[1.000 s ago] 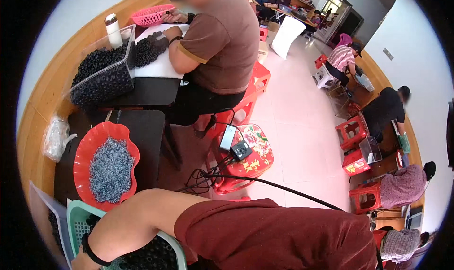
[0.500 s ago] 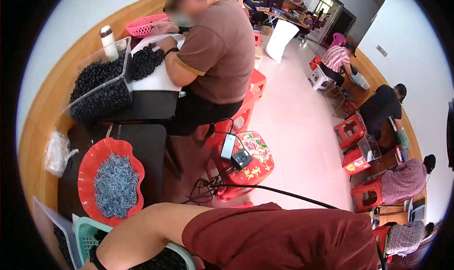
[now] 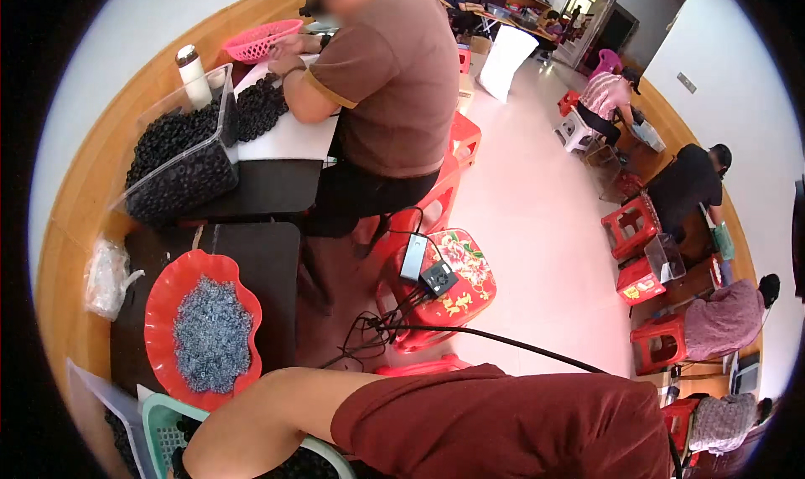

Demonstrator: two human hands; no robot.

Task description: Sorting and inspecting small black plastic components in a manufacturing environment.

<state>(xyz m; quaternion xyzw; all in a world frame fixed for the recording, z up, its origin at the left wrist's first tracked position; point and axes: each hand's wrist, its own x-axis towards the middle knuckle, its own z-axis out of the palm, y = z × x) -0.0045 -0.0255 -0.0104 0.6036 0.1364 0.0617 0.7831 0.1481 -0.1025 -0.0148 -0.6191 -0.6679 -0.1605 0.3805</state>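
Neither of my hands shows; both lie outside the picture. One bare forearm [image 3: 251,420] of mine, below a dark red sleeve [image 3: 503,420], bends down over a mint-green basket [image 3: 153,420] and leaves at the lower edge. Small black pieces [image 3: 306,465] fill part of that basket. Just beyond it, a red scalloped bowl [image 3: 168,311] stands on a dark table [image 3: 277,311]. It holds a heap of small, pale blue-grey pieces [image 3: 212,336], too small to name. A pale plastic bin [image 3: 88,387] with black pieces stands left of the basket.
Ahead, a co-worker [image 3: 394,85] handles something small beside a clear bin [image 3: 184,173] of black ring-like pieces. A white bottle [image 3: 193,76] and pink basket [image 3: 260,43] stand there. Cables and adapters [image 3: 438,278] lie on a red stool [image 3: 457,307]. Several people sit along the right wall.
The whole view has shifted slightly, so most things sit a little farther right. My forearm has dropped slightly at the lower edge. The co-worker's hands have come together near the pink basket.
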